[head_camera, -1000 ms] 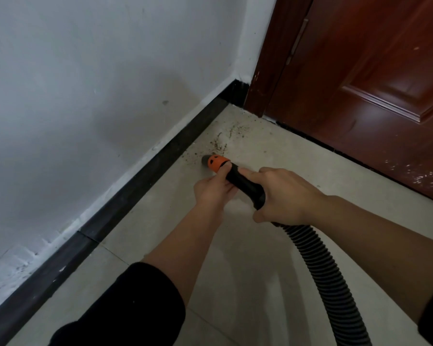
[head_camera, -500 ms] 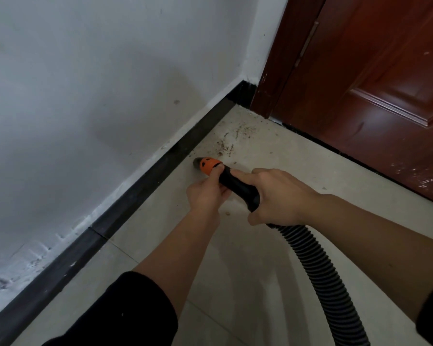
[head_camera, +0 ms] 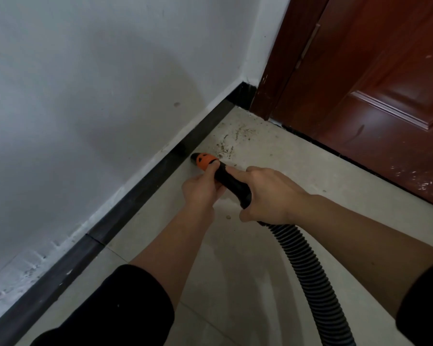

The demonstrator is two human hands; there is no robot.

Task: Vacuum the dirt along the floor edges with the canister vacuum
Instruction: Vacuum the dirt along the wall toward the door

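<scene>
- A pale tiled floor [head_camera: 298, 176] meets a black skirting [head_camera: 140, 196] along the white wall on the left and runs to the foot of a red-brown door [head_camera: 360, 136] on the right.
- Dark dirt [head_camera: 231, 142] lies scattered on the tile in the corner between skirting and door.
- A single pale crumb [head_camera: 228, 217] sits apart from it, nearer the camera.
- A thin joint [head_camera: 116, 252] between tiles runs out from the skirting at lower left.
</scene>
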